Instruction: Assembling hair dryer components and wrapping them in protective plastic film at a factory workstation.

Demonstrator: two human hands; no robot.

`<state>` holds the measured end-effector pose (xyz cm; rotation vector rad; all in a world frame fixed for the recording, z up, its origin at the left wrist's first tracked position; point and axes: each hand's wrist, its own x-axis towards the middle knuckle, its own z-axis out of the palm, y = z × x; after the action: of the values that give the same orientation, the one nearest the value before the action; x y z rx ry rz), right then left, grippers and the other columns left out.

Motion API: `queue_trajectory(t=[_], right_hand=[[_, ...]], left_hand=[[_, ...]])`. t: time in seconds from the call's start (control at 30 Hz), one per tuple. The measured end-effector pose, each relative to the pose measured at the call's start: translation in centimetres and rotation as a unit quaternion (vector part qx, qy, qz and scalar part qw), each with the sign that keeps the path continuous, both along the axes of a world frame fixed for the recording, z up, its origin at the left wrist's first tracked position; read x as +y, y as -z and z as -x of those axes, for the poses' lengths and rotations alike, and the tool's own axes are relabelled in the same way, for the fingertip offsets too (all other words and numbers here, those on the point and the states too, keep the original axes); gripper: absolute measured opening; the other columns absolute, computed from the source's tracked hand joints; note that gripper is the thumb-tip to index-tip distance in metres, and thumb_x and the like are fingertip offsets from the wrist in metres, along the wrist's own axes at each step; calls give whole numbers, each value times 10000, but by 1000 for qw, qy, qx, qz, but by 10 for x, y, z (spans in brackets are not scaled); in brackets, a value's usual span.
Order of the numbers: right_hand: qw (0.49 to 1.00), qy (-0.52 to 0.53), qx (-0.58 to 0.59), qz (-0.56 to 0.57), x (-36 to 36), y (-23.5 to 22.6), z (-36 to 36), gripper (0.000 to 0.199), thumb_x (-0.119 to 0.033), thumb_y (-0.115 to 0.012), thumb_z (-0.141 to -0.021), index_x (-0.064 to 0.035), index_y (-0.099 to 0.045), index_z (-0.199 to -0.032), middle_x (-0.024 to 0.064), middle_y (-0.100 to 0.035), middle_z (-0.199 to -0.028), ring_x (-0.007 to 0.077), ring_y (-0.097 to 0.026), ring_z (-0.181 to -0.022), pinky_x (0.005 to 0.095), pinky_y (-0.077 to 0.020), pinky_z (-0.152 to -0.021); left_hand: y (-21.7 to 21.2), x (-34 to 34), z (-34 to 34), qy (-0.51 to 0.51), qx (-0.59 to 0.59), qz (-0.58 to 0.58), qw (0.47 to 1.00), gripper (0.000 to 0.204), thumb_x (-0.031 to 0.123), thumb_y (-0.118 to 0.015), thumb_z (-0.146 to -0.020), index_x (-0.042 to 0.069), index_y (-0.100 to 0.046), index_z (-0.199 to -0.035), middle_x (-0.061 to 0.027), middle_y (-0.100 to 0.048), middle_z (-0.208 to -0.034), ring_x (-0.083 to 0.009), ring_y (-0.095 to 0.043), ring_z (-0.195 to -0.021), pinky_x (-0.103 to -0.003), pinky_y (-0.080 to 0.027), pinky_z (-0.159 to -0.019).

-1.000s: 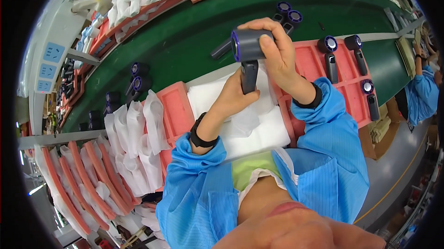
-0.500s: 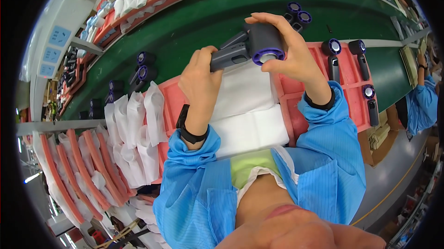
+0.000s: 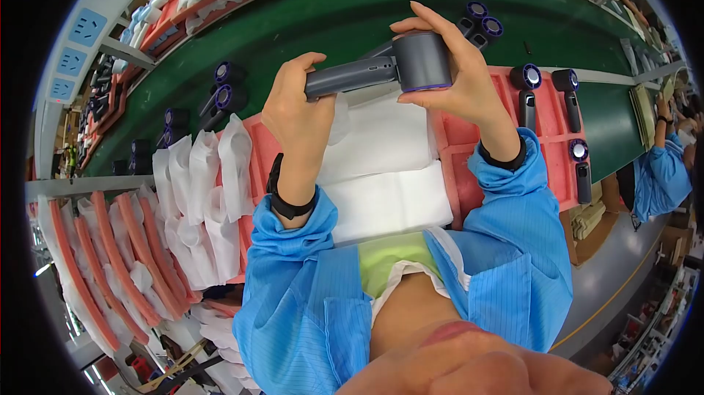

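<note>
I hold a dark grey handheld fan (image 3: 389, 68) with a purple ring sideways in front of me, above the bench. My left hand (image 3: 297, 112) grips its handle. My right hand (image 3: 455, 76) wraps around its round head, fingers arched over the top. Below it lie white foam sheets (image 3: 381, 175) on the bench. Both wrists wear black bands, and blue sleeves cover my forearms.
Red trays (image 3: 546, 134) at my right hold a few more fans. Others lie on the green conveyor belt (image 3: 308, 24). White bags stand in red trays (image 3: 198, 197) at my left. Another person in blue (image 3: 664, 175) works at the far right.
The fan went from upright, handle down, to lying sideways and turned so its ringed face points down. My left hand moved from under the handle to gripping it.
</note>
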<state>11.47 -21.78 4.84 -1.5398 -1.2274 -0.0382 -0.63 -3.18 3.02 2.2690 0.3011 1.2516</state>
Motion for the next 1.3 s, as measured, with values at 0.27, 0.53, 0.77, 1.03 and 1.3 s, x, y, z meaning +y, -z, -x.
queue_trajectory(t=[0.27,0.53,0.77,1.03,1.3], right_hand=[[999,5,-21,-30,1,0,-3,1025,-8,-859,-572,-69,-341,-1454,147,-546,-1294,250,-571,-1151,356,-478,-970],[997,-13,31,-72,8,-6,21,1030,-84,-870,-611,-81,-302,-1471,140,-529,-1319,241,-571,-1153,350,-480,-963],[999,14,11,-47,3,-19,27,941,-72,-789,-650,-83,-318,-1464,132,-528,-1326,207,-577,-1117,327,-477,-943],[997,-57,-3,-42,1,-38,18,838,-10,-640,-652,-72,-360,-1439,126,-547,-1303,191,-581,-1093,313,-479,-925],[993,53,-106,-2,-2,-50,28,686,-76,-752,-689,-76,-509,-1330,92,-591,-1236,186,-598,-1053,299,-490,-901]], left_hand=[[2,-1,-3,12,-24,-6,1000,338,-91,-688,-598,73,-685,-893,-61,-635,-794,-223,-640,-688,-287,-488,-584],[18,0,-5,-12,-55,-16,998,300,-89,-694,-587,75,-720,-837,-59,-638,-781,-210,-639,-677,-280,-486,-576],[17,-4,-5,-9,-72,-28,997,316,-77,-708,-589,82,-719,-862,-59,-648,-791,-225,-642,-681,-289,-492,-582],[8,-26,3,207,177,87,958,276,144,-786,-734,37,-623,-930,-125,-652,-762,-309,-638,-654,-360,-494,-593],[10,-50,10,134,150,75,977,400,264,-799,-754,5,-571,-955,-156,-646,-758,-336,-639,-661,-399,-480,-588]])
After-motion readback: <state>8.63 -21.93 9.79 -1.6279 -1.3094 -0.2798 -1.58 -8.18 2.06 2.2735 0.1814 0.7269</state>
